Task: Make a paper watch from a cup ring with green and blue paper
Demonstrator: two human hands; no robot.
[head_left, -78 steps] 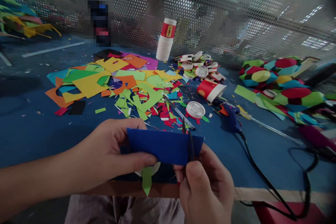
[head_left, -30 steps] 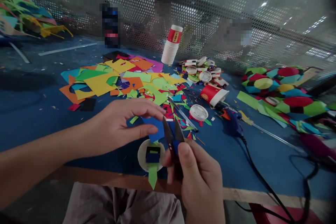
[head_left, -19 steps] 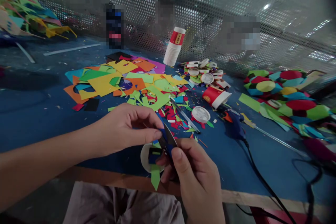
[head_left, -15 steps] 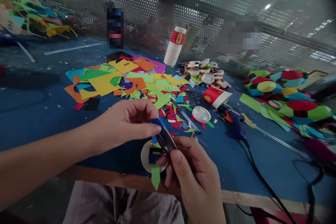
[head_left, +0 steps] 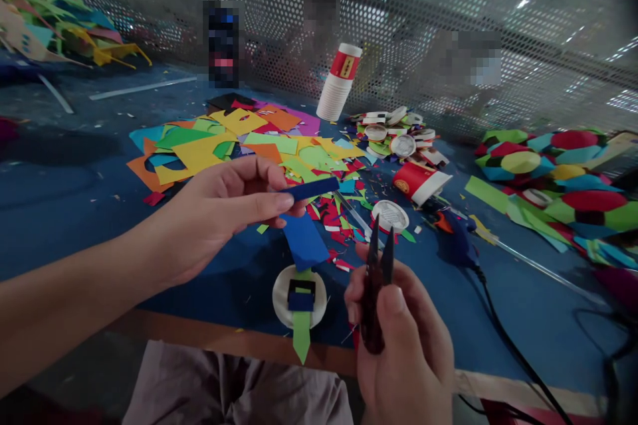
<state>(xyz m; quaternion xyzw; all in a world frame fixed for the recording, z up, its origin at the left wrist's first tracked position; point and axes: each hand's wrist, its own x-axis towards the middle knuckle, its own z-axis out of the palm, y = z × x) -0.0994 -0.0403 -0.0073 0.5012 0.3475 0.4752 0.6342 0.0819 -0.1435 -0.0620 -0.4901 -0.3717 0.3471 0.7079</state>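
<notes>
A narrow dark blue paper strip (head_left: pixel 315 188) is pinched between the thumb and fingers of my left hand (head_left: pixel 244 202), held above the table. My right hand (head_left: pixel 406 339) grips a pair of thread snips (head_left: pixel 375 292), their two dark blades pointing up and slightly apart. Below and between the hands, a white paper disc (head_left: pixel 282 299) lies near the table edge. A green pointed strip (head_left: pixel 302 339) and a dark blue square piece (head_left: pixel 301 303) sit on it. A brighter blue paper piece (head_left: pixel 305 242) lies just beyond the disc.
Coloured paper scraps (head_left: pixel 199 153) cover the table's middle. Behind them stands a leaning stack of paper cups (head_left: pixel 335 89), with a red cup (head_left: pixel 419 182) on its side nearer me. A blue glue gun (head_left: pixel 456 236) with a black cord lies to the right, beside finished colourful paper pieces (head_left: pixel 553 172).
My hands have moved apart. The left has lifted the blue strip away, and the right has drawn back rightward with the snips. The disc and blue paper are now uncovered.
</notes>
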